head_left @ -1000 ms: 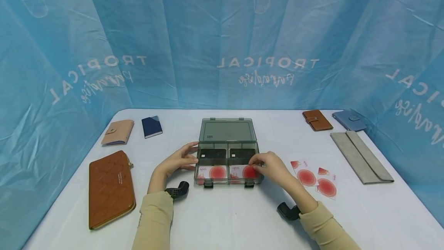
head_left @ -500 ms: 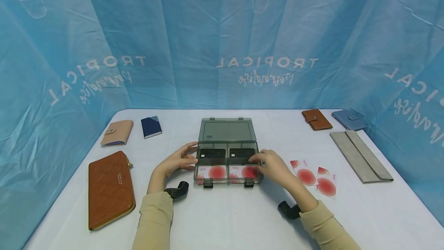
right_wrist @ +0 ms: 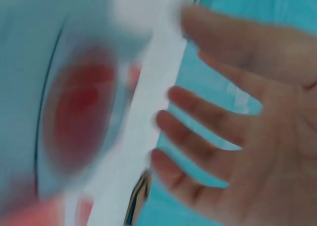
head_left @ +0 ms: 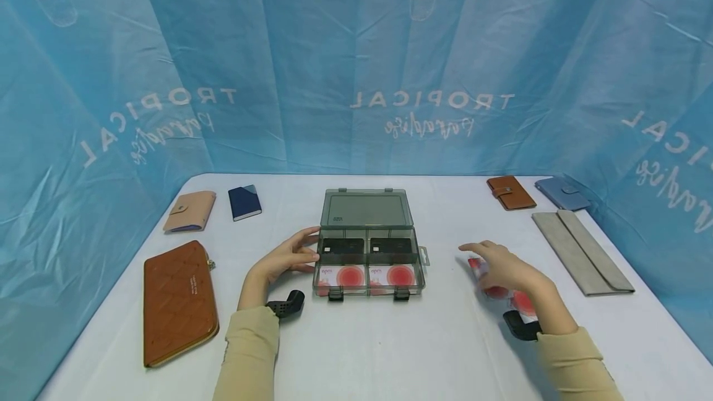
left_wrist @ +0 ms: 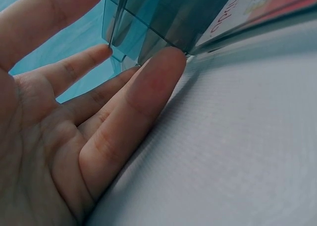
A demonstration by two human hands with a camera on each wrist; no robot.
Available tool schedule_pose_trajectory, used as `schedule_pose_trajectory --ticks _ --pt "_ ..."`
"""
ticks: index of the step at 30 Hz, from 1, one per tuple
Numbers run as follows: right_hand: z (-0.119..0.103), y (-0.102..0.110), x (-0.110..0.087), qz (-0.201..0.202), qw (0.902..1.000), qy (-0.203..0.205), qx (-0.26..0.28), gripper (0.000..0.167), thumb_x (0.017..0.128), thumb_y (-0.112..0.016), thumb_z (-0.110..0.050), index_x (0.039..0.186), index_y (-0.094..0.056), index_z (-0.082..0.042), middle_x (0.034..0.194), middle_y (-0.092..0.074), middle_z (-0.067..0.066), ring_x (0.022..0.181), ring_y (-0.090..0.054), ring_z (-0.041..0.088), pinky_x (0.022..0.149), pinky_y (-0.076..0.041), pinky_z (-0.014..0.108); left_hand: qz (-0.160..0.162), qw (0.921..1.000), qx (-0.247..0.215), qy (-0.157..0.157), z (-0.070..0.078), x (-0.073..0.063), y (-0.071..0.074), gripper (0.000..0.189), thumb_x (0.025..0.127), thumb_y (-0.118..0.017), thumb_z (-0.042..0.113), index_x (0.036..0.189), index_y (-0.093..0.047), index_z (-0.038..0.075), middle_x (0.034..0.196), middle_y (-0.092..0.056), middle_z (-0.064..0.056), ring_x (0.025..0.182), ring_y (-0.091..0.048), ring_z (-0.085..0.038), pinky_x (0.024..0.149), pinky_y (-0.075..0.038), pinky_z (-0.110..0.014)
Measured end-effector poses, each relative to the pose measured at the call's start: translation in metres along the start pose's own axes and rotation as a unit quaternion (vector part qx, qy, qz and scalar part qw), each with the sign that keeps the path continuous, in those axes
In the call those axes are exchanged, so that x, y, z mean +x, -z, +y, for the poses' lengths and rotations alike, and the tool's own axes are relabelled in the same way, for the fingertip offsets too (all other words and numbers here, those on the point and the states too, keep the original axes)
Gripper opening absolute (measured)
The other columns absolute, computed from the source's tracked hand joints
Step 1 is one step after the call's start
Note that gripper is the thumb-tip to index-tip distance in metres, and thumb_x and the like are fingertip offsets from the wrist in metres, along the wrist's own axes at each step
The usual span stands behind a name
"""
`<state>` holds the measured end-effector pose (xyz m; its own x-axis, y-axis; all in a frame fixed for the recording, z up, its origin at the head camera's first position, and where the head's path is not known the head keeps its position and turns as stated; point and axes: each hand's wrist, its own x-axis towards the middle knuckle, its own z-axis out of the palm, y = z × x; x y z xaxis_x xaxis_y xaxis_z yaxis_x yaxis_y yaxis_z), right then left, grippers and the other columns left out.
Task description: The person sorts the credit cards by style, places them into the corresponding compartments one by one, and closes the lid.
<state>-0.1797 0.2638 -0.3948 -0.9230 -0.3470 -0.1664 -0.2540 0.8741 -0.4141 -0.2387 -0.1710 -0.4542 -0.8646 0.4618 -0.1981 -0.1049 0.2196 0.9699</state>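
A smoky clear plastic box (head_left: 367,246) stands open mid-table, its lid leaning back. Two dark cards lie in its rear compartments and two white cards with red circles (head_left: 397,276) in the front ones. My left hand (head_left: 289,257) rests open against the box's left side, fingertips (left_wrist: 163,62) touching its lower corner (left_wrist: 148,28). My right hand (head_left: 498,265) hovers open over loose red-circle cards (head_left: 520,302) on the table to the box's right, holding nothing. In the right wrist view a red-circle card (right_wrist: 74,112) is blurred beside the spread fingers (right_wrist: 198,137).
A large brown zip wallet (head_left: 178,302) lies front left, a beige card holder (head_left: 189,210) and a navy one (head_left: 244,202) behind it. At the right lie a brown wallet (head_left: 510,192), a blue wallet (head_left: 562,194) and a long grey pouch (head_left: 582,251). Blue curtains surround the table.
My right hand has left the box's front right compartment and swung right over the loose cards. The left hand has stayed at the box's side.
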Motion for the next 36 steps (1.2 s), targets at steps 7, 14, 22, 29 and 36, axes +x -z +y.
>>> schedule_pose_trajectory --ticks 7,14,22,29,36 --pt "0.021 -0.001 -0.006 -0.056 0.9927 -0.084 -0.065 0.088 0.053 -0.083 0.000 0.132 -0.047 -0.014 0.129 -0.036 0.025 0.108 -0.038 0.045 0.072 -0.047 0.058 0.004 1.0000 0.003 0.001 0.000 -0.001 0.001 0.074 0.085 -0.065 0.016 0.147 -0.024 0.015 0.150 -0.023 -0.017 0.105 -0.054 -0.024 0.085 -0.051 -0.041" --pt "0.025 -0.002 0.011 -0.026 0.9935 -0.081 -0.075 0.083 0.050 -0.088 -0.009 0.122 -0.047 -0.014 0.126 -0.039 0.026 0.108 -0.038 0.045 0.082 -0.038 0.062 0.005 1.0000 0.001 0.003 -0.002 -0.001 0.002 0.074 0.085 -0.065 0.016 0.147 -0.024 0.016 0.150 -0.023 -0.017 0.105 -0.054 -0.023 0.086 -0.051 -0.041" --pt "0.019 0.007 0.027 0.074 0.9889 -0.075 0.105 0.036 0.083 -0.066 -0.007 0.112 -0.045 -0.002 0.107 -0.055 0.021 0.093 -0.051 0.033 0.080 -0.048 0.048 0.000 1.0000 0.000 -0.001 -0.003 -0.001 0.001 0.075 0.085 -0.065 0.016 0.147 -0.023 0.015 0.150 -0.022 -0.018 0.105 -0.054 -0.023 0.086 -0.050 -0.042" --pt "-0.002 0.014 0.030 0.146 0.9469 -0.058 0.281 0.045 0.090 -0.061 -0.022 0.128 -0.046 -0.004 0.102 -0.058 0.019 0.082 -0.054 0.023 0.077 -0.050 0.037 0.002 1.0000 0.000 0.000 0.000 -0.001 0.000 0.075 0.086 -0.065 0.016 0.147 -0.023 0.015 0.150 -0.023 -0.017 0.107 -0.053 -0.024 0.087 -0.050 -0.042" --pt "-0.039 0.009 0.038 0.155 0.8975 0.016 0.413 0.064 0.085 -0.067 -0.011 0.140 -0.035 -0.006 0.106 -0.054 0.015 0.077 -0.060 0.010 0.070 -0.055 0.024 -0.009 0.9999 0.002 -0.006 0.000 0.000 0.001 0.075 0.086 -0.064 0.016 0.148 -0.021 0.015 0.150 -0.022 -0.018 0.109 -0.052 -0.027 0.087 -0.050 -0.042"
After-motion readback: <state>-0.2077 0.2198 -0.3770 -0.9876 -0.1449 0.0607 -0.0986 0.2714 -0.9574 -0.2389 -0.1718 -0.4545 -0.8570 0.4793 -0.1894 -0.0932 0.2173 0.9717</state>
